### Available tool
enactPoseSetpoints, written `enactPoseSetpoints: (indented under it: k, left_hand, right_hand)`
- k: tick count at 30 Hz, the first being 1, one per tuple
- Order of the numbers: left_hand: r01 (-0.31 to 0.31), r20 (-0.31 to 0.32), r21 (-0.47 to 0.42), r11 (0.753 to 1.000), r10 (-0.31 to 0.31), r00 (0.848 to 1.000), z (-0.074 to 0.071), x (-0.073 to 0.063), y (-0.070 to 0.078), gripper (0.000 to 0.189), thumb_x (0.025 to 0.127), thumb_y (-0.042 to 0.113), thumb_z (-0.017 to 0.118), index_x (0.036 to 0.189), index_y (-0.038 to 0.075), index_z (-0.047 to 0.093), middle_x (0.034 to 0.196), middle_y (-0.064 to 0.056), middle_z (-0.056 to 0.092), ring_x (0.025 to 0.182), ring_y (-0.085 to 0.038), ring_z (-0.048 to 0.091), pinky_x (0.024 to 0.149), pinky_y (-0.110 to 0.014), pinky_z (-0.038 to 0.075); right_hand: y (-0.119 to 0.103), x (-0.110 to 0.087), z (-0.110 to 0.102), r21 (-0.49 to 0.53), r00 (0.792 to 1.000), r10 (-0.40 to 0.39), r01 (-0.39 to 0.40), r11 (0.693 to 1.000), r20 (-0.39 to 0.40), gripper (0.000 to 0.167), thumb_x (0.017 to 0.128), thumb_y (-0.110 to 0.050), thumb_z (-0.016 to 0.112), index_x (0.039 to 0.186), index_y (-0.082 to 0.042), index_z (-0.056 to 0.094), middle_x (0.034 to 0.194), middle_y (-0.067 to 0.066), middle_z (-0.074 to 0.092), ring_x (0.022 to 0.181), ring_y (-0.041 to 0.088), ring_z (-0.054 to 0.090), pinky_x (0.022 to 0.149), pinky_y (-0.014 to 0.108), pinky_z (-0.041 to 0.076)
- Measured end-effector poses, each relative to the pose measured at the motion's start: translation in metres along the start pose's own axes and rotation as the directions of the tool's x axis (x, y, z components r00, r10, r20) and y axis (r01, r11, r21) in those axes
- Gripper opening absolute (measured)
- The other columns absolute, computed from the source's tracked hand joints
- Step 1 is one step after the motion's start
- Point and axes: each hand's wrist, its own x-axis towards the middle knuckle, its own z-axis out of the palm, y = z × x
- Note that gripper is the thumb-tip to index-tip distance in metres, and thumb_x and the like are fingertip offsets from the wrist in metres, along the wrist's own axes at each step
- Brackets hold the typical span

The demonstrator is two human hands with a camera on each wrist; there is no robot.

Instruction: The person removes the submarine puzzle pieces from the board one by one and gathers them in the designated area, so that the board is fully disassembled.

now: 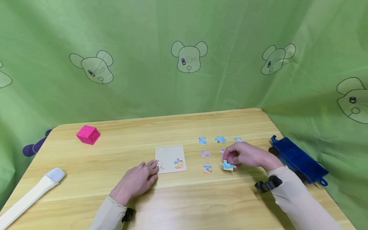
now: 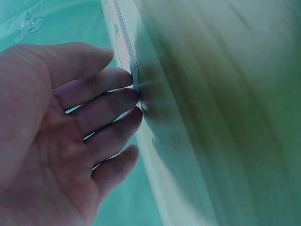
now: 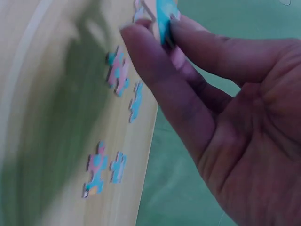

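A square wooden puzzle tray [image 1: 166,156] lies mid-table, with a puzzle piece [image 1: 178,164] in its lower right corner. My left hand [image 1: 137,180] rests beside it, the fingertips touching its left edge; the left wrist view shows those fingers loosely bent. Between thumb and fingers, my right hand [image 1: 248,155] pinches a blue and tan puzzle piece [image 1: 228,165], also seen as the held piece [image 3: 165,16] in the right wrist view. Several loose pieces lie around that hand, such as a striped piece [image 1: 207,168], a pink-blue piece [image 1: 205,154] and a blue piece [image 1: 220,139]. One is partly hidden behind the fingers.
A pink block [image 1: 88,134] stands at the back left. In the left foreground lies a white-handled tool [image 1: 34,195] with a pale grey head. A blue toy wagon [image 1: 300,159] sits along the right edge. Green curtain [image 1: 143,89] hangs behind and beside the wooden table [image 1: 120,135].
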Motion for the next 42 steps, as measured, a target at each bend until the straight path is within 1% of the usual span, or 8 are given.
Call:
enactPoseSetpoints:
  k: [4,11,16,21,27,32,37,42]
  left_hand:
    - [-0.001,0.002,-0.006,1.0,0.001,1.0,0.0,0.0,0.0,0.037,0.098,0.017,0.059,0.129,-0.004,0.06,0.141,-0.022,0.048,0.132,-0.038,0.044,0.111,-0.053,0.032]
    - [-0.006,-0.005,-0.009,1.0,0.006,1.0,0.0,0.0,-0.001,0.037,0.098,0.016,0.06,0.129,-0.004,0.061,0.14,-0.022,0.05,0.131,-0.038,0.046,0.108,-0.053,0.036]
    - [-0.004,-0.015,-0.005,1.0,0.004,1.0,0.001,-0.001,-0.001,0.036,0.097,0.016,0.061,0.128,-0.003,0.062,0.14,-0.022,0.051,0.129,-0.039,0.048,0.104,-0.054,0.041]
    - [0.0,-0.017,-0.003,1.0,0.0,1.0,0.001,-0.001,-0.001,0.036,0.098,0.017,0.061,0.128,-0.003,0.062,0.14,-0.021,0.05,0.129,-0.038,0.048,0.104,-0.054,0.041]
    - [0.003,-0.013,-0.008,1.0,-0.003,1.0,0.001,-0.001,-0.001,0.037,0.098,0.017,0.061,0.129,-0.002,0.061,0.141,-0.021,0.05,0.13,-0.039,0.047,0.104,-0.054,0.04]
    - [0.004,-0.01,-0.014,1.0,-0.005,1.0,0.001,-0.001,-0.001,0.037,0.098,0.016,0.061,0.129,-0.002,0.061,0.141,-0.021,0.05,0.129,-0.039,0.047,0.104,-0.054,0.04]
    - [0.015,-0.006,-0.018,1.0,-0.016,1.0,0.001,0.0,-0.002,0.037,0.098,0.018,0.061,0.129,-0.001,0.061,0.141,-0.02,0.049,0.129,-0.039,0.047,0.105,-0.055,0.039]
    - [0.023,-0.005,-0.023,0.999,-0.023,1.0,0.001,0.0,-0.002,0.037,0.097,0.019,0.061,0.129,0.0,0.062,0.141,-0.02,0.049,0.129,-0.039,0.047,0.105,-0.055,0.039]
  right_hand:
    - [0.007,-0.002,0.002,0.001,1.0,-0.005,0.005,1.0,0.025,0.022,0.087,0.016,0.054,0.091,-0.002,0.067,0.071,0.003,0.052,0.064,0.016,0.049,0.058,0.033,0.055]
    - [0.015,-0.001,0.007,-0.035,0.999,-0.029,0.029,0.999,0.022,0.026,0.084,0.019,0.051,0.093,-0.001,0.065,0.075,0.005,0.055,0.066,0.016,0.052,0.056,0.034,0.055]
    - [0.018,0.003,0.011,-0.087,0.999,-0.032,0.033,0.996,0.012,0.027,0.081,0.018,0.052,0.09,-0.004,0.065,0.075,0.004,0.056,0.067,0.015,0.051,0.057,0.027,0.05]
    - [0.02,0.004,0.012,-0.12,0.999,-0.051,0.052,0.991,0.006,0.028,0.078,0.018,0.054,0.088,-0.005,0.066,0.076,0.003,0.056,0.069,0.016,0.05,0.058,0.024,0.045]
    - [0.022,0.007,0.013,-0.131,0.999,-0.047,0.047,0.99,0.0,0.024,0.081,0.016,0.057,0.086,-0.006,0.065,0.077,0.002,0.056,0.07,0.016,0.05,0.059,0.025,0.044]
    - [0.025,0.008,0.013,-0.179,0.999,-0.041,0.037,0.983,-0.02,0.018,0.086,0.01,0.061,0.086,-0.009,0.064,0.077,0.0,0.056,0.072,0.016,0.05,0.062,0.026,0.044]
    - [0.023,0.007,0.013,-0.212,0.999,-0.02,0.009,0.977,-0.048,0.013,0.088,0.006,0.063,0.087,-0.007,0.063,0.079,0.001,0.056,0.074,0.016,0.051,0.065,0.028,0.045]
    - [0.017,0.008,0.014,-0.238,0.996,-0.016,-0.005,0.971,-0.083,0.005,0.092,-0.002,0.064,0.093,-0.006,0.063,0.082,0.001,0.057,0.075,0.016,0.051,0.066,0.029,0.045]
